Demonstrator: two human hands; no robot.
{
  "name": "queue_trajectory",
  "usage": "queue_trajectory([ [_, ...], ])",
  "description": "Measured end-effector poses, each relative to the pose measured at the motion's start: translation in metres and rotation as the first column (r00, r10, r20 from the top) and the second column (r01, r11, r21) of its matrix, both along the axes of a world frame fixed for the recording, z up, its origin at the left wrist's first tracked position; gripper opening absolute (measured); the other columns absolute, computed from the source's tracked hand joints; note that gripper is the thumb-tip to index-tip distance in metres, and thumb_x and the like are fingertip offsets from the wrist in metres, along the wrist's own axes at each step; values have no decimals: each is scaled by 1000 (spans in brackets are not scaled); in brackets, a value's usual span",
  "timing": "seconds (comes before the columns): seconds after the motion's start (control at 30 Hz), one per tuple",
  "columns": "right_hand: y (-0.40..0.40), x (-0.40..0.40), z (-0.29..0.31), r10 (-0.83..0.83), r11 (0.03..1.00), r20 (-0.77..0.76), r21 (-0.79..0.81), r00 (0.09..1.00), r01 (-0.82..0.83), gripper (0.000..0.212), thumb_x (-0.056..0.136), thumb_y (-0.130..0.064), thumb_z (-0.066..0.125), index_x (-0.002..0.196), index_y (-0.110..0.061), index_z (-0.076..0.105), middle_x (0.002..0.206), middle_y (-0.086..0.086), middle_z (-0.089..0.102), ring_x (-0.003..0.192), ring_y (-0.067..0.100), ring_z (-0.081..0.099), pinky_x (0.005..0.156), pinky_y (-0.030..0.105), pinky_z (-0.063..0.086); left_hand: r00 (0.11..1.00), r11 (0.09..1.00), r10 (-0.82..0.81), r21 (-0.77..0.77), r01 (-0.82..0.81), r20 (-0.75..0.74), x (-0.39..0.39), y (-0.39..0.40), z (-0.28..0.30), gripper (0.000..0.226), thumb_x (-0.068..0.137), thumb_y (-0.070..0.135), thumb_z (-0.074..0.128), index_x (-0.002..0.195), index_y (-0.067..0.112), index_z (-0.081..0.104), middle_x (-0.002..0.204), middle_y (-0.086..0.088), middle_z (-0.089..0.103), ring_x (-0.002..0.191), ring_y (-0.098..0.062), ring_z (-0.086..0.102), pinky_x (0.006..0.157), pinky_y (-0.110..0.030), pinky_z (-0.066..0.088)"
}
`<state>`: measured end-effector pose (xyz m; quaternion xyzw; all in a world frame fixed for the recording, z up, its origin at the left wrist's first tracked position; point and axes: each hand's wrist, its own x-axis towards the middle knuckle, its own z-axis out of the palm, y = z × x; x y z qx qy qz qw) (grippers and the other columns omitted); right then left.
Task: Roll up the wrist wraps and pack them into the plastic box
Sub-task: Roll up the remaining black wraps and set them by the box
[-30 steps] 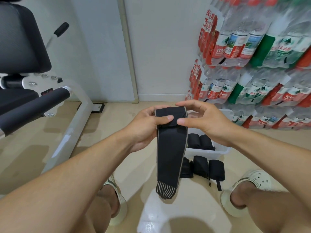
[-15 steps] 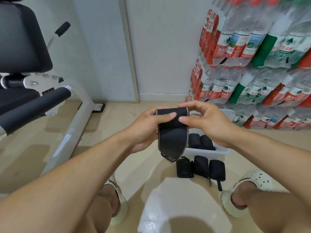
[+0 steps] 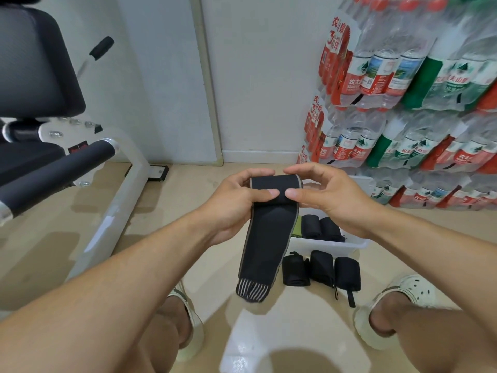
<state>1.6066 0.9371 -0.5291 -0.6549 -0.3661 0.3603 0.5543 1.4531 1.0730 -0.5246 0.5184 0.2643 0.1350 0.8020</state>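
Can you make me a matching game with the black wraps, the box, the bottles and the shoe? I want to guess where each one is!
Things:
1. long wrist wrap
2. three rolled wraps
3. plastic box
4. water bottle packs

Places:
A. stacked against the wall on the right
B. held up by the left hand and right hand
C. on the floor, with rolled wraps inside
D. on the floor in a row, in front of the box

Pairs: 1-B, 2-D, 3-C, 4-A
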Motion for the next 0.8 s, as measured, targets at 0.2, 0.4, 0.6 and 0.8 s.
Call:
queue_trajectory([
  [0.2, 0, 1, -4, 54, 996, -147, -61, 988, -63, 52, 85, -15, 75, 136, -15, 61, 126, 7, 71, 113, 28, 71, 103, 49, 54, 1000, 993, -14, 118, 16, -21, -1, 1, -4, 47, 85, -8, 72, 125, 16, 65, 127, -22, 64, 101, -26, 69, 77, -28, 57],
  [0.4, 1, -4, -3, 16, 998, -124, -59, 992, -24, 52, 88, -2, 73, 136, -19, 62, 124, 12, 72, 111, 32, 72, 101, 48, 56, 1000, 1000, 4, 27, -4, -17, 0, -5, -1, 39, 91, 10, 71, 129, 11, 59, 101, -7, 75, 84, -17, 74, 68, -27, 59],
  [0.6, 3, -18, -11, 15, 992, 67, -129, 998, -6, 65, 100, -18, 65, 156, -35, 37, 114, 9, 76, 105, 15, 73, 104, 38, 54, 998, 996, 8, 85, -3, -56, 0, -5, -6, 38, 93, 11, 70, 130, 14, 59, 120, -15, 72, 104, -27, 72, 85, -33, 60],
  [0.8, 3, -21, -15, 95, 972, 99, -226, 991, -70, 60, 101, -52, 50, 149, -64, 18, 133, -7, 68, 121, 42, 61, 104, 61, 49, 994, 991, 3, 132, 11, -105, 0, -7, -11, 39, 94, 13, 70, 131, 17, 58, 124, -13, 68, 115, -31, 68, 99, -41, 56],
])
